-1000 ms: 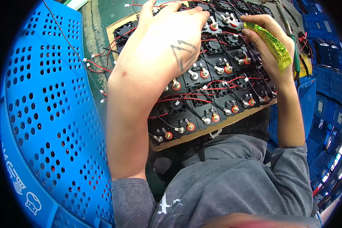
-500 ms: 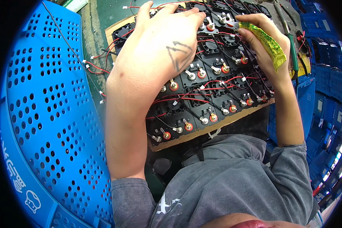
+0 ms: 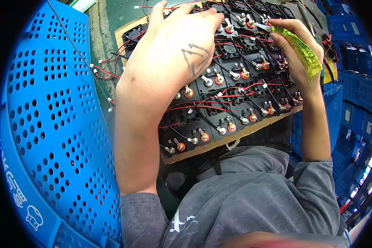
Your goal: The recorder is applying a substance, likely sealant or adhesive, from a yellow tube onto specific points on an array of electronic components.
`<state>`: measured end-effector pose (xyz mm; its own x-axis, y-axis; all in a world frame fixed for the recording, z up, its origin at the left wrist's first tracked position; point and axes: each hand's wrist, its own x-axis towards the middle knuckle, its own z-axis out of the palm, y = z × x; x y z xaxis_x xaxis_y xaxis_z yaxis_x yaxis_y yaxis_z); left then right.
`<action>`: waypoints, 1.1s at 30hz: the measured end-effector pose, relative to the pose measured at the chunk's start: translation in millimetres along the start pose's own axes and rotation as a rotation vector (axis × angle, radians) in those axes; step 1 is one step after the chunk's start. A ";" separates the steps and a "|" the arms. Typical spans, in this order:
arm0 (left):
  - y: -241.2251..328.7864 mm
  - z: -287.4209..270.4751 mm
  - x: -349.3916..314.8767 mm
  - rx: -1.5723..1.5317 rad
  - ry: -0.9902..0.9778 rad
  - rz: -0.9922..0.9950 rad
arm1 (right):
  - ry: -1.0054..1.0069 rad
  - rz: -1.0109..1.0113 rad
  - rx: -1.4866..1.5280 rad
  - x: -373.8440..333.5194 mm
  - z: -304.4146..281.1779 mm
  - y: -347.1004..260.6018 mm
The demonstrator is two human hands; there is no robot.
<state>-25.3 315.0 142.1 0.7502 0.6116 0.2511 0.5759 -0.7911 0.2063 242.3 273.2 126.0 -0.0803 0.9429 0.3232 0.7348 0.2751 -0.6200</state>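
Workshop: wired fans (image 3: 229, 51), blue crates (image 3: 64, 124)

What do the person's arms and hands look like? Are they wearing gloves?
No gloves! Both the left hand and the right hand are bare, and so are the forearms. The left hand has a dark, pointy line drawing on its back. The left sleeve and right sleeve are short, grey and look a bit faded.

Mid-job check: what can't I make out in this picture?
All in the head view:
Fans: some hidden by the left hand.
Yellow item: underside hidden against the right hand; whether its tip touches anything is too small to tell.
Blue crate: cut off by the left rim.
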 end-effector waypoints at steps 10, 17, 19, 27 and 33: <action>0.3 1.7 0.8 0.012 0.007 -0.002 | -0.005 -0.060 0.000 3.7 2.8 6.1; 0.8 -0.1 1.2 -0.017 -0.007 -0.016 | -0.008 -0.062 -0.040 2.5 2.8 2.4; -0.6 0.9 -1.8 -0.004 0.007 -0.003 | -0.013 -0.066 -0.067 3.4 4.2 -0.3; 0.0 5.0 -1.7 0.069 0.026 0.026 | -0.007 -0.049 -0.078 2.3 0.9 -0.4; -1.1 1.7 -2.2 0.059 0.002 0.050 | -0.055 0.008 -0.044 2.8 5.5 -0.8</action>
<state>-27.1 314.6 139.8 0.7778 0.5715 0.2616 0.5561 -0.8197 0.1372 237.9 276.7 123.5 -0.1105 0.9542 0.2781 0.7643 0.2605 -0.5900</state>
